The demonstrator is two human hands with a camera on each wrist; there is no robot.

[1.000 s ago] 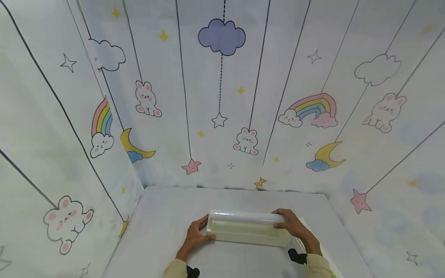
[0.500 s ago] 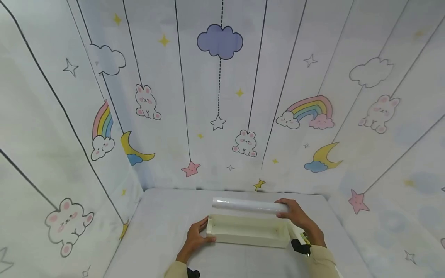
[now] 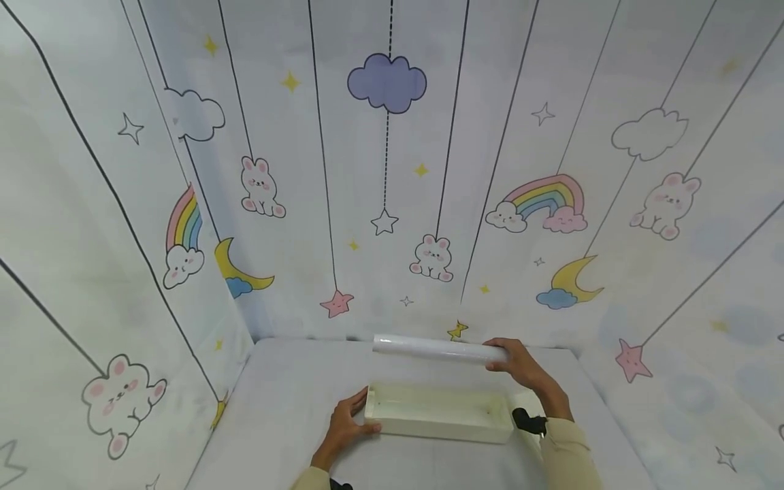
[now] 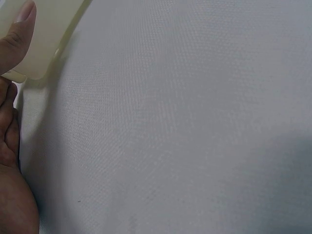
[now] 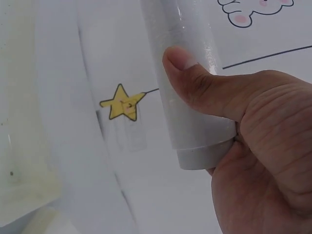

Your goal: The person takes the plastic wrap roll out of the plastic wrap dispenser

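My right hand (image 3: 517, 366) grips the right end of a glossy white roll of plastic wrap (image 3: 422, 347), held level above the far part of the table. In the right wrist view the thumb lies along the roll (image 5: 183, 97), and its narrower core end sticks out below the wrap. A long cream plastic box (image 3: 437, 427), its top uncovered, rests on the table nearer to me. My left hand (image 3: 346, 425) holds the box's left end, thumb on the front wall and fingers behind. In the left wrist view the thumb presses a corner of the box (image 4: 44, 44).
Partly hidden under my right wrist, a pale flat piece (image 3: 531, 403) lies beside the box's right end. The white table (image 3: 275, 395) meets a back wall (image 3: 380, 272) printed with clouds, rabbits and stars. Similar printed sheets stand on both sides.
My right hand has lifted the roll out of the box and carried it up and away toward the back wall. The left hand keeps its hold on the box.
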